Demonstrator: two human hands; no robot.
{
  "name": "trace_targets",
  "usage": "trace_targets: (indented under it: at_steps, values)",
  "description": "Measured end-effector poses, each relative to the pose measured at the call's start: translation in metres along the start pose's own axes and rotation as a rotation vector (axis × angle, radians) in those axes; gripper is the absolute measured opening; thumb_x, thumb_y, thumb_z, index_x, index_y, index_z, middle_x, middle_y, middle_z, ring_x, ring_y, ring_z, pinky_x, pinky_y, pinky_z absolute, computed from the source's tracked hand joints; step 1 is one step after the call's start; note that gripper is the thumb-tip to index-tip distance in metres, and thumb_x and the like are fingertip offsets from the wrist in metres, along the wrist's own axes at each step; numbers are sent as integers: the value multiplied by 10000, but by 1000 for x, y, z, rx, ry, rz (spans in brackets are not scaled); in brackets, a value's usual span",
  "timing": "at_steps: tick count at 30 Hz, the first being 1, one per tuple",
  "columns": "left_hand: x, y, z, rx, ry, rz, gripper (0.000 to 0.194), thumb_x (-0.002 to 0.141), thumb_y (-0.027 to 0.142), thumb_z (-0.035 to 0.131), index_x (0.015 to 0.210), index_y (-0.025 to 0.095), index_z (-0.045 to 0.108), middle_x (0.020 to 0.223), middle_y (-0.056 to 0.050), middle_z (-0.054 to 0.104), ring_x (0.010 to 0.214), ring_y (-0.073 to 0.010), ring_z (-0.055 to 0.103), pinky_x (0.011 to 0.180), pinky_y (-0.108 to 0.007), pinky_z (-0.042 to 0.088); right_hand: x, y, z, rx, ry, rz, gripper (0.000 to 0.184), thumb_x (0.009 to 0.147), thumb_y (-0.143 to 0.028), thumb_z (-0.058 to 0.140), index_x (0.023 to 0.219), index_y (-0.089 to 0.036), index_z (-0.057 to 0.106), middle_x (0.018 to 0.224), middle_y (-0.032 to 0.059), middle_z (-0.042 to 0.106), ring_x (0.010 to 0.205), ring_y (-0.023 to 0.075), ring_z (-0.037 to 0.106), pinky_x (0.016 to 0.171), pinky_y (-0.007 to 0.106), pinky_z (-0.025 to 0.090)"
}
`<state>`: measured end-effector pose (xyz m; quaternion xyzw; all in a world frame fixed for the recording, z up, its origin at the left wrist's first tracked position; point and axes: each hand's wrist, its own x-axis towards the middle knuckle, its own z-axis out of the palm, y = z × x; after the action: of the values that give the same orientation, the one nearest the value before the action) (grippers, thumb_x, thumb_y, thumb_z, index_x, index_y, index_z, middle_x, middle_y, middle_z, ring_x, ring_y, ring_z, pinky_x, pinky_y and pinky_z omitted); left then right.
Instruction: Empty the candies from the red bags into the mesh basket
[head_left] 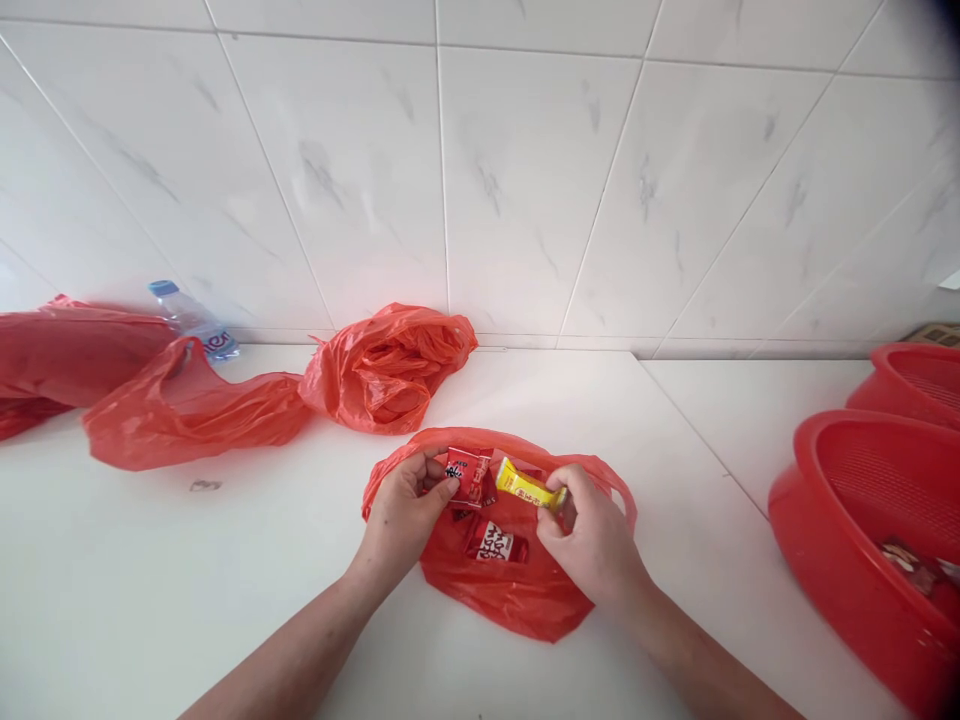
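Observation:
Between the thumb and fingers of my left hand [411, 510] is a small red snack packet [471, 476] with black and white print. My right hand [592, 535] pinches one end of a narrow yellow wrapped snack [523, 485]. Both hands are above an open red plastic bag [517, 605] lying on the white table. Inside the bag rests another red packet [496, 541] with a white label, and part of a further one shows under the left hand's packet. The two held packets are close together but apart.
A crumpled red bag [390, 370] and more red bags [202, 420] lie along the back left, beside a clear water bottle [196, 320] leaning at the tiled wall. Red plastic baskets [817, 500] stand at the right, the nearer one holding some packets.

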<state>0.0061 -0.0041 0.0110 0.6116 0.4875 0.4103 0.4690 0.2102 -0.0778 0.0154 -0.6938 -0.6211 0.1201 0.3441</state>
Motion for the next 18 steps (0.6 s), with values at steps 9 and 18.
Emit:
trace_targets:
  at_steps: [9, 18]
  values:
    - [-1, 1, 0, 32, -7, -24, 105, 748, 300, 598, 776, 199, 595, 755, -2, 640, 703, -175, 610, 627, -284, 474, 3, 0, -2, 169, 56, 95, 188, 757, -213, 520, 939, -252, 540, 762, -15, 630, 605, 144, 587, 534, 261, 483]
    - [-1, -2, 0, -14, 3, 24, 306, 775, 287, 581, 1075, 225, 592, 807, 5, 639, 775, -183, 622, 736, -322, 503, -2, 0, -7, 285, -15, -25, 148, 814, -244, 500, 956, -233, 541, 800, 5, 626, 638, 148, 571, 519, 246, 468]
